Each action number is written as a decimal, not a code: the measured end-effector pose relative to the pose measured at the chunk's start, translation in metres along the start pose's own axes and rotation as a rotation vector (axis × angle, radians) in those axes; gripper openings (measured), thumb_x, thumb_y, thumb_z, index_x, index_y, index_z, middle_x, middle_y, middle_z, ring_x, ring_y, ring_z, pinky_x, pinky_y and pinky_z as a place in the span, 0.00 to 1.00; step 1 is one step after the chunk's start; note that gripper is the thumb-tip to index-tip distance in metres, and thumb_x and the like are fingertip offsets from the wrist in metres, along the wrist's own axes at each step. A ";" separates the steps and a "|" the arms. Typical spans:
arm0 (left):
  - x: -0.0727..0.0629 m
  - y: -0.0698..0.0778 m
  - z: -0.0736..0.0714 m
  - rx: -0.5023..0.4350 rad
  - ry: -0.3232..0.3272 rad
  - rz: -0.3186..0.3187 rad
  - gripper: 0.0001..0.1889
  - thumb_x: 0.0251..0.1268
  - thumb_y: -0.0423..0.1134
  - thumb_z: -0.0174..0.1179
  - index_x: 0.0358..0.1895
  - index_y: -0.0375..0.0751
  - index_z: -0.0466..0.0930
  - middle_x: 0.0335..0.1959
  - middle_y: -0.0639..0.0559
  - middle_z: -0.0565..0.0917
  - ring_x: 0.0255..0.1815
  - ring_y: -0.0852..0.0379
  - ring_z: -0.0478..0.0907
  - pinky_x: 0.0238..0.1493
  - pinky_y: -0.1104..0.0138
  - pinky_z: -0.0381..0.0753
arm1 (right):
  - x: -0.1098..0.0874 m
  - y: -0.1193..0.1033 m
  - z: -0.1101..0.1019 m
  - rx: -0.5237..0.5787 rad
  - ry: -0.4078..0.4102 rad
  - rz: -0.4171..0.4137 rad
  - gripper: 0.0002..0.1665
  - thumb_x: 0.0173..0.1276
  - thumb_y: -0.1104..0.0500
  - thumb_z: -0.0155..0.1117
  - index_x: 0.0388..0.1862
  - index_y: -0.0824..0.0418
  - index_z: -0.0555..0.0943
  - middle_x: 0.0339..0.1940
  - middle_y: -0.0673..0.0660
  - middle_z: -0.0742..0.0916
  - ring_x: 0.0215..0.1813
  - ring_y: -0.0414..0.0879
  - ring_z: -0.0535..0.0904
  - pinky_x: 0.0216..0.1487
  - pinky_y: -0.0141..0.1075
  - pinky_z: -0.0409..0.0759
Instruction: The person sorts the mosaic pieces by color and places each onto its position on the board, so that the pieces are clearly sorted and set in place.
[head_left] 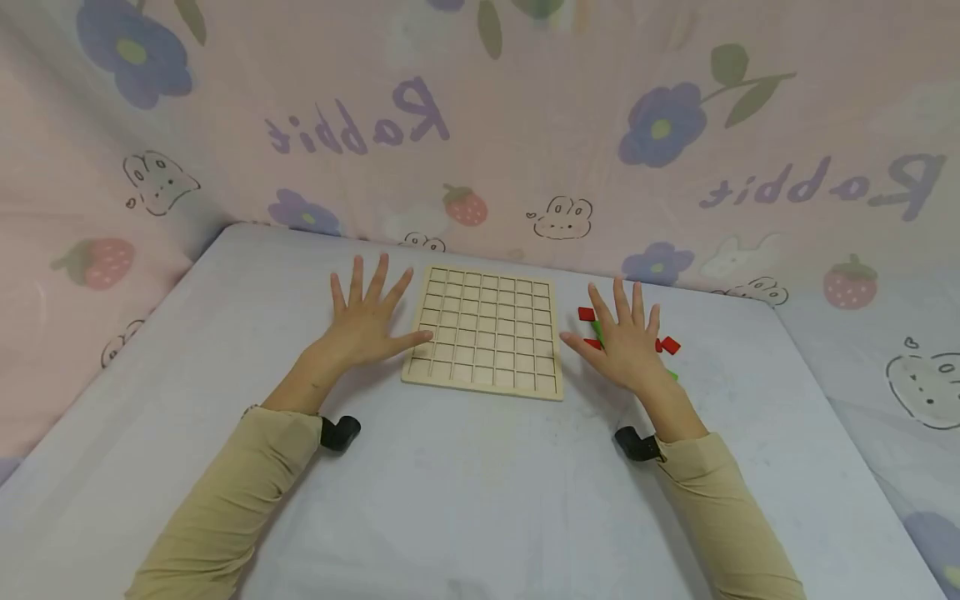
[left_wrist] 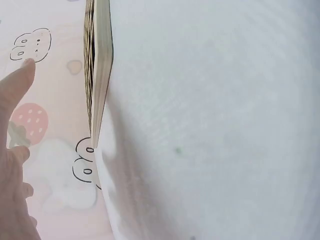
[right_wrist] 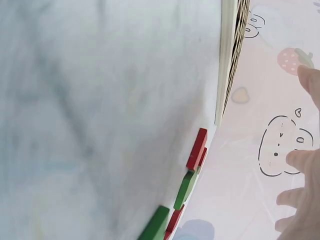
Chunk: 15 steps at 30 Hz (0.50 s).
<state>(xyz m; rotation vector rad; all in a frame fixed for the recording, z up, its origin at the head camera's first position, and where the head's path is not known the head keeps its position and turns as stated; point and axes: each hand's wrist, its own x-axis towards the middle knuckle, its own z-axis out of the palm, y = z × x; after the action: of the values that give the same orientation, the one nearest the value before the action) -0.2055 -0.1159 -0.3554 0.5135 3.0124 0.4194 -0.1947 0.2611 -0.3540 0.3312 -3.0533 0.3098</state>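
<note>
A square wooden grid board [head_left: 491, 333] lies flat on the white table, its cells bare. Beside its left edge my left hand [head_left: 365, 323] spreads its fingers, with the thumb over the board's border in the head view. To the right of the board my right hand [head_left: 626, 343] is spread as well, over red tiles [head_left: 671, 345] and green tiles that it partly hides. Both hands hold nothing. In the right wrist view the red tile [right_wrist: 197, 149] and the green tile [right_wrist: 185, 190] lie near the board's edge [right_wrist: 226, 65], below the hand [right_wrist: 305, 200].
The white-covered table [head_left: 465, 500] stretches out around the board. Behind it hangs a pink curtain [head_left: 510, 150] printed with rabbits, flowers and strawberries. A black wrist device [head_left: 341, 433] sits at the left cuff and another black device [head_left: 636, 444] at the right cuff.
</note>
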 end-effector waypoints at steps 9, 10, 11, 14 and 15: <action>-0.001 0.001 0.001 0.004 -0.055 0.029 0.54 0.59 0.72 0.51 0.78 0.49 0.33 0.77 0.40 0.25 0.74 0.38 0.13 0.65 0.35 0.17 | -0.001 0.002 0.000 0.024 0.012 -0.008 0.54 0.66 0.28 0.48 0.79 0.54 0.44 0.78 0.64 0.36 0.76 0.63 0.21 0.67 0.69 0.25; -0.001 0.001 0.001 0.000 -0.062 0.036 0.54 0.59 0.71 0.51 0.78 0.49 0.34 0.77 0.39 0.26 0.74 0.37 0.14 0.66 0.35 0.18 | -0.001 0.002 0.000 0.024 0.012 -0.008 0.54 0.66 0.28 0.48 0.79 0.54 0.43 0.78 0.63 0.36 0.76 0.63 0.21 0.67 0.69 0.25; -0.002 0.001 0.002 0.002 -0.073 0.039 0.54 0.59 0.71 0.52 0.78 0.48 0.34 0.77 0.39 0.26 0.74 0.37 0.15 0.66 0.35 0.18 | -0.001 0.002 0.000 0.026 0.013 -0.009 0.54 0.66 0.28 0.48 0.79 0.54 0.43 0.79 0.63 0.36 0.76 0.63 0.21 0.67 0.69 0.25; -0.003 0.002 0.003 -0.013 -0.098 0.054 0.55 0.58 0.69 0.55 0.78 0.46 0.34 0.77 0.38 0.27 0.75 0.36 0.18 0.67 0.35 0.20 | -0.001 0.002 0.001 0.034 0.026 -0.015 0.53 0.66 0.29 0.49 0.79 0.53 0.44 0.79 0.62 0.37 0.77 0.62 0.23 0.68 0.69 0.27; -0.004 0.002 0.003 -0.018 -0.108 0.057 0.55 0.58 0.69 0.56 0.78 0.45 0.34 0.77 0.38 0.27 0.75 0.36 0.18 0.67 0.36 0.20 | -0.001 0.002 0.001 0.038 0.032 -0.018 0.53 0.66 0.29 0.50 0.79 0.53 0.45 0.79 0.62 0.37 0.77 0.62 0.23 0.68 0.69 0.27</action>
<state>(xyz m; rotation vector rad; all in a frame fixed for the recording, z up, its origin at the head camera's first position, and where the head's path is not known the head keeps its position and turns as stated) -0.2008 -0.1147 -0.3573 0.6020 2.8941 0.4083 -0.1942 0.2632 -0.3558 0.3517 -3.0150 0.3690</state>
